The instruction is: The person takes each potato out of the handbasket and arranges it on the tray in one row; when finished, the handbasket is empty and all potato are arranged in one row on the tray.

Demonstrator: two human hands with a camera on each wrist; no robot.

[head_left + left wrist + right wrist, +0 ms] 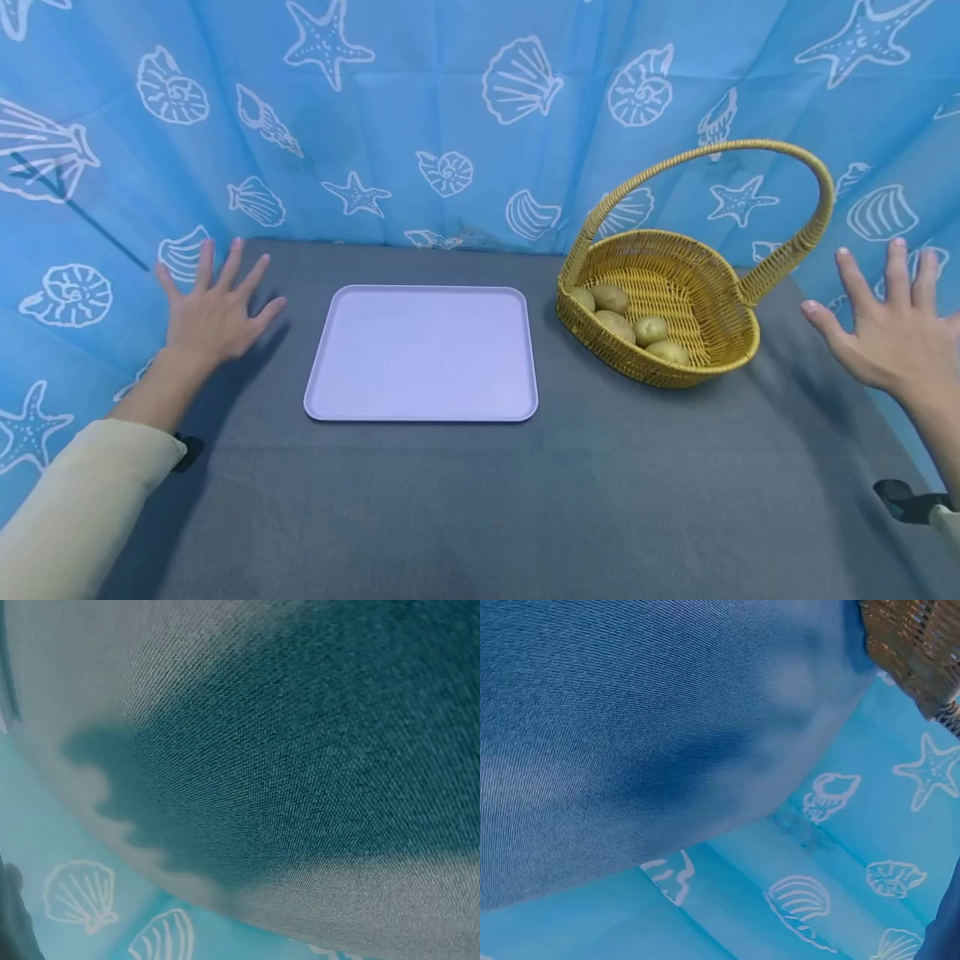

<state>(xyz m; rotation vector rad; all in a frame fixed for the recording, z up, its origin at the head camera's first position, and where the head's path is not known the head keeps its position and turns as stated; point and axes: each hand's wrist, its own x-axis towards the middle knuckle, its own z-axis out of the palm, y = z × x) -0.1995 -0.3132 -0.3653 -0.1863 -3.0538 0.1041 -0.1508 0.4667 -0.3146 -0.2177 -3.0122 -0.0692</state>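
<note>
A blue curtain (420, 108) printed with shells and starfish hangs behind the grey surface (480, 500), where a wicker basket (647, 372) sits right of a flat lilac tray (422, 354). The left grip (210, 317) is released and spread wide left of the tray, the right grip (896, 333) likewise right of the basket. Five potatoes (615, 326) lie inside the basket, toward its left and near wall.

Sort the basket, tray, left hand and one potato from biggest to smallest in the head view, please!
1. Basket, counting its handle
2. Tray
3. Left hand
4. Potato, any single one
</note>
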